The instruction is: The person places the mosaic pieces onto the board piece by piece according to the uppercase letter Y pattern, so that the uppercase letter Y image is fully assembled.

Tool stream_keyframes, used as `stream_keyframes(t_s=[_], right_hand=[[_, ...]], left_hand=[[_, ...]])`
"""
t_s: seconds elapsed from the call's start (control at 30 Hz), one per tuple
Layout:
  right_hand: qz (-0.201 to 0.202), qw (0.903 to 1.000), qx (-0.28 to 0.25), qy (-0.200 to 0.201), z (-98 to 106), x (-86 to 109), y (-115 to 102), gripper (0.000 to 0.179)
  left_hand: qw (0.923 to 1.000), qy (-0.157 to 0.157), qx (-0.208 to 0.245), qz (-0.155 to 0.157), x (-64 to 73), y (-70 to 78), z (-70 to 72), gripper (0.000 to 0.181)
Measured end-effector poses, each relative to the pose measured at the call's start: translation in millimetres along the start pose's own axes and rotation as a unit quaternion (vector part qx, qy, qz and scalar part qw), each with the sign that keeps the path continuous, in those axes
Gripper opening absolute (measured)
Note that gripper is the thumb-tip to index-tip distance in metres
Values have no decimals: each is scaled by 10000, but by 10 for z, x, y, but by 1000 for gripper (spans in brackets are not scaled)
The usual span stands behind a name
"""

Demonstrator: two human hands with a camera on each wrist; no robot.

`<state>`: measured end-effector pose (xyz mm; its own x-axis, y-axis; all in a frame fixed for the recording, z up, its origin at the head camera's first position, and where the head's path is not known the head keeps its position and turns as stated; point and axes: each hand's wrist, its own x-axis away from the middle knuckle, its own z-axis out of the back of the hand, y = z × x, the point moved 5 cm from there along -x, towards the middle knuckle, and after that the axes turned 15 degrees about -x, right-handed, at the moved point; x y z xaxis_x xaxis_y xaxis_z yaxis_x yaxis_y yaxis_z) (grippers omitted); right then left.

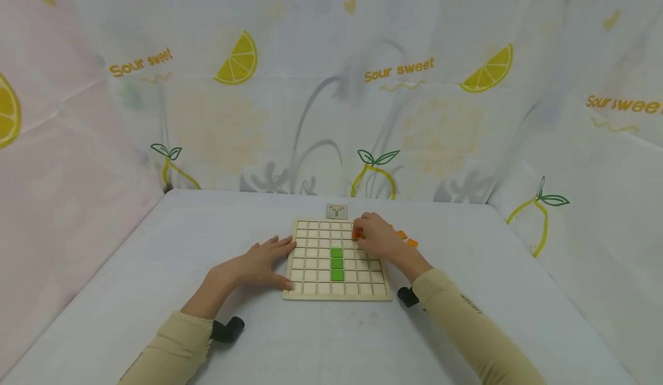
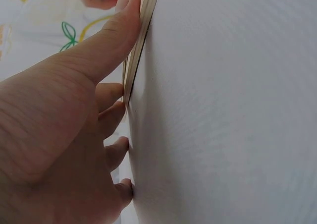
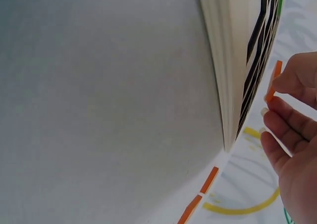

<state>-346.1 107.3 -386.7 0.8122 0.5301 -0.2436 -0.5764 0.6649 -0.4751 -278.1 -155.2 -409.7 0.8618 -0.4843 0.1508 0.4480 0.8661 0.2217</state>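
Observation:
A pale wooden grid board [image 1: 311, 288] lies flat on the white table, with several green square tiles [image 1: 337, 263] in a column near its middle. My left hand [image 1: 259, 264] rests at the board's left side, thumb and fingertips touching its edge. In the left wrist view the thumb [image 2: 116, 38] lies along the board's rim [image 2: 141, 40]. Above the board's upper right part, my right hand [image 1: 378, 236] pinches an orange tile [image 1: 357, 234]. The right wrist view shows this orange tile [image 3: 274, 80] upright between thumb and fingertips.
Loose orange tiles [image 1: 411, 243] lie on the table just right of the board, partly behind the right forearm. A small card with a printed grid pattern [image 1: 336, 211] sits beyond the board's far edge. A patterned cloth [image 1: 311, 114] hangs behind the table.

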Motion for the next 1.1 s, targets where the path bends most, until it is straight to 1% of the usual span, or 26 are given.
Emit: stream_keyframes(t_s=[0.2,0.47,0.73,0.9,1.1], right_hand=[[-18,10000,-3,-52,-49,-44,-40,17],[17,9999,53,-134,-92,-91,-80,17],[-137,9995,-2,-289,-109,-133,-105,20],[-65,9996,-72,-282,-107,-162,-134,20],[178,9995,17,-244,-131,-212,-188,16]], left_hand=[[10000,24,29,-51,10,11,18,101],[10000,-3,-1,-19,1,6,21,101],[10000,-27,-35,1,1,-9,15,102],[10000,-10,-14,-48,-9,-15,7,102],[10000,-20,-17,-37,-11,-17,-6,103]])
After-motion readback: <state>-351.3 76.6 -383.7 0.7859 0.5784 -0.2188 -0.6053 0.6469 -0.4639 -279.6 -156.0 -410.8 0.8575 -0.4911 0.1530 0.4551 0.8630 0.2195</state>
